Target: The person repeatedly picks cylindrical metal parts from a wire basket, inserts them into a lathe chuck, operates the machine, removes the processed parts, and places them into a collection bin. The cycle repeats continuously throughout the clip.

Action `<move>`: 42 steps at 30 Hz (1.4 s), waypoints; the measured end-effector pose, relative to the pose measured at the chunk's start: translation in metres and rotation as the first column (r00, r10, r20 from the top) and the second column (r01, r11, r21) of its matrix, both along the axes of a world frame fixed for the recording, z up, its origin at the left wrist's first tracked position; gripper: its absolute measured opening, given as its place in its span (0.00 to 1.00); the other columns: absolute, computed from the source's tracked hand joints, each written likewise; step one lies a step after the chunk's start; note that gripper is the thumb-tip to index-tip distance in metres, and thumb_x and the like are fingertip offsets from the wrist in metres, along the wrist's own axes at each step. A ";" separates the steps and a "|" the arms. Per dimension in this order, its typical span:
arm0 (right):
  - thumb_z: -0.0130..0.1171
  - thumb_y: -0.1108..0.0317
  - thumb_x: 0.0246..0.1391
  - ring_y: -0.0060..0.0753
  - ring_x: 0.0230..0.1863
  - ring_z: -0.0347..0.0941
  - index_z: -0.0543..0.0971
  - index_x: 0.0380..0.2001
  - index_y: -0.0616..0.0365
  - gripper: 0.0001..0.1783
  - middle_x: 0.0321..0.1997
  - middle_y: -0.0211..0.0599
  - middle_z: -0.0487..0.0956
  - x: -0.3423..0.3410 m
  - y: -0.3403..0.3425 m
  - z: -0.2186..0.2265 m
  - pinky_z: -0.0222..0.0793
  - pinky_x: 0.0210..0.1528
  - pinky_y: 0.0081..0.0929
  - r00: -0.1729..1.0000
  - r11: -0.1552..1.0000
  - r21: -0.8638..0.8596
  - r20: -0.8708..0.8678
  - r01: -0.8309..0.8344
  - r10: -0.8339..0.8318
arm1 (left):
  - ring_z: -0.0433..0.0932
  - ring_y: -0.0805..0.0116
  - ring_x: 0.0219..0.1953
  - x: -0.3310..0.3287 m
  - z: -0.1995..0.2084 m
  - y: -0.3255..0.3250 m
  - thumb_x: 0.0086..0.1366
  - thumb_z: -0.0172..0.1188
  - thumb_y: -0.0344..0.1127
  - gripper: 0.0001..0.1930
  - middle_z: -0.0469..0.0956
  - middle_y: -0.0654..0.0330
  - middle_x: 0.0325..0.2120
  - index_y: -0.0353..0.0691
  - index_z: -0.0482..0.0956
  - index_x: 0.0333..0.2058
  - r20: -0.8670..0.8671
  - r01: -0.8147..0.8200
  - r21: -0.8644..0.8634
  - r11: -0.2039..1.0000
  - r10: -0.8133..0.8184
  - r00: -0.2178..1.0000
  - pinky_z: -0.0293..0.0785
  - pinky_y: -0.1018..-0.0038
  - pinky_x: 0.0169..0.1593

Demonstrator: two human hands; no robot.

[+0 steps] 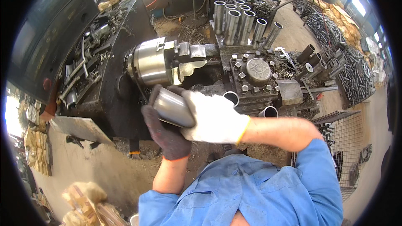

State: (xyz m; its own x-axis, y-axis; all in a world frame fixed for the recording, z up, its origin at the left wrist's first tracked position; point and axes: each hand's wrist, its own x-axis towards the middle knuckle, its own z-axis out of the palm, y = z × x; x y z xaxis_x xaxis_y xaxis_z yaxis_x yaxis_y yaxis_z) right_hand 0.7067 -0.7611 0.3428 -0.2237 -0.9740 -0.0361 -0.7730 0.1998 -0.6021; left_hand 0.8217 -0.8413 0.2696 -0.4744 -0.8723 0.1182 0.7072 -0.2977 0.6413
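Smooth silver metal cylinder [172, 108] held two-handed

In my head view, raised markings show on the round grey metal cap [258, 71], beyond the fingers of the white-gloved right hand [213, 115]. The cylinder's long axis slants from upper left to lower right. It lies between the fingers of the dark-gloved left hand [165, 136], clamped around its left side, and the right fingers, closed over its right end. The shiny round metal chuck [151, 62] stands just beyond the left fingertips.

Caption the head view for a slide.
Dark-gloved left hand and white-gloved right hand hold a metal cylinder near a lathe, with metal tubes standing beyond.
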 end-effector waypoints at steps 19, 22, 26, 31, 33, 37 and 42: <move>0.77 0.42 0.37 0.53 0.50 0.85 0.75 0.60 0.68 0.52 0.49 0.58 0.86 -0.094 -0.076 0.031 0.79 0.54 0.42 0.957 0.918 0.293 -0.033 -0.267 0.289 | 0.76 0.45 0.63 -0.047 0.005 -0.059 0.73 0.55 0.56 0.31 0.78 0.46 0.60 0.37 0.75 0.63 -0.451 0.118 0.260 0.958 0.012 0.892 0.69 0.47 0.69; 0.76 0.45 0.36 0.55 0.43 0.86 0.76 0.58 0.70 0.50 0.45 0.57 0.86 -0.103 -0.079 0.038 0.81 0.49 0.42 0.983 0.976 0.138 -0.051 -0.165 0.174 | 0.73 0.49 0.66 -0.072 0.024 -0.051 0.76 0.55 0.60 0.34 0.76 0.49 0.63 0.39 0.70 0.68 -0.406 0.026 -0.085 0.996 -0.059 0.912 0.64 0.49 0.73; 0.74 0.50 0.38 0.56 0.46 0.86 0.77 0.56 0.64 0.42 0.46 0.55 0.86 -0.146 -0.066 0.039 0.81 0.52 0.44 0.969 0.997 -0.046 -0.244 -0.053 0.041 | 0.66 0.51 0.71 -0.101 0.019 -0.056 0.76 0.59 0.51 0.40 0.69 0.49 0.67 0.42 0.53 0.77 -0.072 0.024 -0.280 0.960 -0.045 0.996 0.57 0.53 0.76; 0.71 0.64 0.48 0.51 0.45 0.86 0.79 0.54 0.57 0.28 0.43 0.47 0.85 -0.245 -0.057 0.024 0.81 0.48 0.47 0.548 0.994 -0.041 -0.836 -0.104 0.022 | 0.75 0.57 0.63 -0.063 -0.047 -0.053 0.76 0.59 0.48 0.35 0.76 0.51 0.61 0.38 0.61 0.74 0.427 0.009 -0.259 0.966 0.107 0.898 0.68 0.60 0.70; 0.71 0.65 0.48 0.49 0.45 0.87 0.80 0.53 0.56 0.27 0.44 0.46 0.86 -0.265 -0.065 0.001 0.82 0.49 0.47 0.530 0.990 0.141 -0.837 -0.028 0.134 | 0.77 0.59 0.63 -0.027 -0.090 -0.043 0.80 0.56 0.54 0.32 0.75 0.51 0.63 0.36 0.68 0.69 0.462 0.137 -0.195 0.971 -0.032 0.886 0.74 0.60 0.68; 0.73 0.62 0.44 0.50 0.50 0.85 0.80 0.52 0.56 0.29 0.46 0.50 0.86 -0.284 -0.090 -0.051 0.81 0.53 0.47 0.758 0.899 0.436 -0.599 0.038 0.258 | 0.82 0.61 0.53 0.039 -0.181 -0.030 0.77 0.60 0.48 0.26 0.82 0.52 0.54 0.37 0.74 0.65 0.599 0.056 -0.074 0.996 -0.001 0.800 0.81 0.61 0.56; 0.79 0.48 0.35 0.55 0.53 0.84 0.82 0.55 0.62 0.44 0.51 0.55 0.87 -0.294 -0.122 -0.096 0.78 0.57 0.46 0.915 0.895 0.397 -0.248 -0.204 0.319 | 0.83 0.63 0.42 0.101 -0.243 -0.036 0.73 0.64 0.47 0.21 0.84 0.54 0.46 0.40 0.79 0.57 0.648 -0.195 0.115 0.974 0.075 0.758 0.81 0.64 0.49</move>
State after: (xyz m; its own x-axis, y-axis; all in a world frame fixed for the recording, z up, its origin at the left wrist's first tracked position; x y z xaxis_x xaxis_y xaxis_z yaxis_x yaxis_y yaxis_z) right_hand 0.4129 -0.8830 0.2469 -0.0183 -0.9317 -0.3629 -0.9577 0.1205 -0.2612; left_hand 0.9227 -0.8772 0.0264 -0.2626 -0.9106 -0.3192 0.1945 -0.3740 0.9068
